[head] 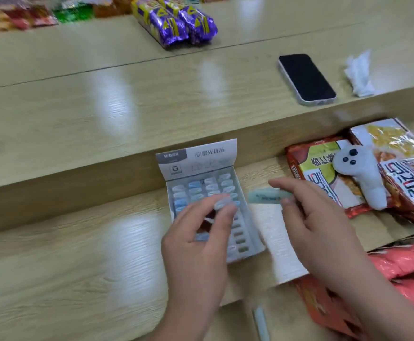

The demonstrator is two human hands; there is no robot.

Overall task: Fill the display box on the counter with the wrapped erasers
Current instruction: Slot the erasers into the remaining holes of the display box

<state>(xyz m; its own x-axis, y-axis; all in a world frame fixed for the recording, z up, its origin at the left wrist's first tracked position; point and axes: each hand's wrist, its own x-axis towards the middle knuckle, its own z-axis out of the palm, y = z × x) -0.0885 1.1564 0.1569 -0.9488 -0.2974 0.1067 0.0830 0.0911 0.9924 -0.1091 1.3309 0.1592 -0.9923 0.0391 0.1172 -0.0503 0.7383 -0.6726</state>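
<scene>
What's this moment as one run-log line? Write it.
left hand: pinches wrapped eraser over display box | right hand: holds second eraser beside box | box: lid up, far rows filled

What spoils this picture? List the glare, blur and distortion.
Head view: white glare patches streak the pale wooden counter; head view: motion blur smears the left hand pinching a whitish wrapped eraser and the right hand pinching a pale green wrapped eraser; head view: the colourful snack packets at top left are soft, the black smartphone fairly sharp; head view: straight counter edges look slightly bowed.
</scene>
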